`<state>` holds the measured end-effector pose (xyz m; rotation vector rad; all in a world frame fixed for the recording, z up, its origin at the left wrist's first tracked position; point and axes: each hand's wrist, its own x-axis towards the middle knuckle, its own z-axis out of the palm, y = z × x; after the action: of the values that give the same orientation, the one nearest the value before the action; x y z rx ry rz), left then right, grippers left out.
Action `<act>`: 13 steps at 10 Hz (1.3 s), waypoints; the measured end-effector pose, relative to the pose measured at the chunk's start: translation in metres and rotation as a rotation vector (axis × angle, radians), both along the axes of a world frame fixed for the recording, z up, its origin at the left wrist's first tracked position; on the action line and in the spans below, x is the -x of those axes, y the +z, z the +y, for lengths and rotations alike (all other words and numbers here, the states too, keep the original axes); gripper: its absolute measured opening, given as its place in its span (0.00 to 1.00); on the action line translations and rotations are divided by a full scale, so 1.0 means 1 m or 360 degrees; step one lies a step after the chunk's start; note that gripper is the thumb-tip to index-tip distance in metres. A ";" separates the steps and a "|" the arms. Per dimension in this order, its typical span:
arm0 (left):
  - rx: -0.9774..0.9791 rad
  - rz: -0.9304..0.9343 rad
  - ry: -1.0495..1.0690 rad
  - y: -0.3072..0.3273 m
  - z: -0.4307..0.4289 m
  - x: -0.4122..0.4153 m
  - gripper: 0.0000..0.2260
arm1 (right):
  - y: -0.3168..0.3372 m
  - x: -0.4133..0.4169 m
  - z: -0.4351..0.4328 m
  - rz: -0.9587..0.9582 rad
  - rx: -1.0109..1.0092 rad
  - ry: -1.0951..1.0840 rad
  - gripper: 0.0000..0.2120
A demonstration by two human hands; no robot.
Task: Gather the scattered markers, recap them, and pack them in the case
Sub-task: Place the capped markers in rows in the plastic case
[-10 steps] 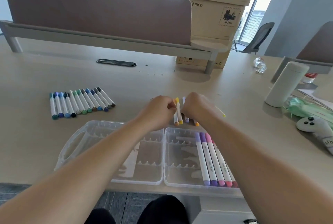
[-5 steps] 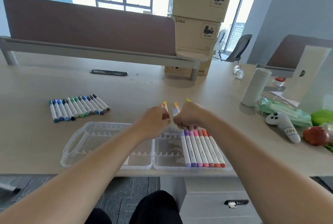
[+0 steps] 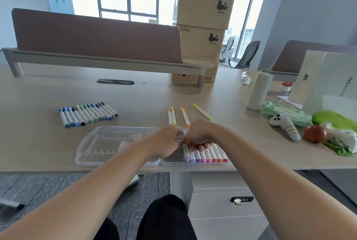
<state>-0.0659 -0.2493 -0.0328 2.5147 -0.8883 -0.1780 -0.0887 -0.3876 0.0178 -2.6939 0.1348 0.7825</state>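
Note:
A clear plastic case (image 3: 90, 143) lies open at the table's front edge. Its right half holds a row of several markers (image 3: 207, 157) running from lilac to red. My left hand (image 3: 166, 142) and my right hand (image 3: 198, 135) meet above that row, both pinching one pale lilac marker (image 3: 185, 151) at the row's left end. Beyond my hands several orange and yellow markers (image 3: 172, 117) lie loose on the table, one yellow marker (image 3: 202, 111) set apart. A row of blue, green and grey markers (image 3: 87, 113) lies at the left.
A white bottle (image 3: 258, 91), a white controller (image 3: 286, 126), green packets (image 3: 286, 114) and an apple (image 3: 314, 133) crowd the right side. Cardboard boxes (image 3: 202, 27) and a brown divider (image 3: 96, 36) stand behind. A white box (image 3: 332, 83) stands at far right.
My hands came down and nearer, from above the orange and yellow markers to the case's right half. Those markers now lie on the table. The packed row has grown.

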 end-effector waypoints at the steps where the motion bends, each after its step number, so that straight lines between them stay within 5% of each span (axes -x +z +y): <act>1: -0.0108 -0.0026 -0.0175 0.002 0.003 0.004 0.13 | -0.001 -0.004 -0.003 -0.0040 0.0064 0.0011 0.17; 3: -0.0242 0.0022 -0.0155 -0.002 0.004 -0.002 0.32 | -0.006 -0.011 -0.012 -0.0044 0.0107 0.0040 0.19; 7: -0.0260 -0.0022 -0.0142 -0.001 0.001 -0.005 0.33 | -0.006 -0.021 -0.005 0.0134 0.0216 0.0006 0.20; 9: 0.0016 0.0171 0.0028 0.013 0.004 -0.007 0.26 | -0.003 -0.029 -0.013 -0.0005 0.0113 -0.0011 0.16; 11: 0.0354 -0.0052 0.0482 0.026 0.025 -0.041 0.08 | -0.009 -0.075 0.002 -0.0547 -0.0105 -0.0286 0.11; 12: 0.0368 -0.0050 0.0525 0.026 0.030 -0.053 0.08 | -0.015 -0.098 0.016 -0.0598 0.0314 0.0057 0.16; 13: 0.0416 0.0006 0.0553 0.020 0.035 -0.064 0.09 | -0.024 -0.128 0.027 -0.0569 0.0263 -0.0171 0.11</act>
<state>-0.0017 -0.2143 -0.0131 2.3723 -0.4281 0.0443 0.0397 -0.3602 -0.0066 -2.9019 0.2642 0.2602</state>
